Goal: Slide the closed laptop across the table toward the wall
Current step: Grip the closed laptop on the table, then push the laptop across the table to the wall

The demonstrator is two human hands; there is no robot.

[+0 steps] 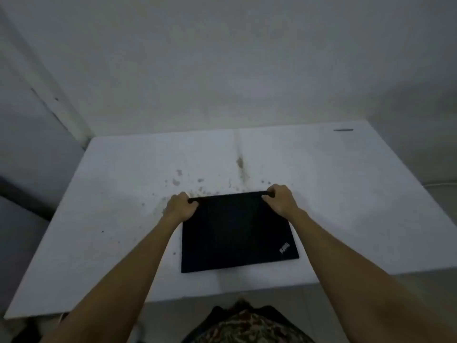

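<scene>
The closed black laptop point(237, 231) lies flat on the white table point(346, 206), near the table's front edge and well short of the wall point(222, 70). The left hand point(181, 206) and right hand point(280, 199) grip the laptop's two far corners, fingers curled over them.

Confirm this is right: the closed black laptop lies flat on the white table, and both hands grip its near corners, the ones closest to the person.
Not quite. In the head view, the left hand and right hand grip the far corners of the closed black laptop, those toward the wall. It does lie flat on the white table.
</scene>
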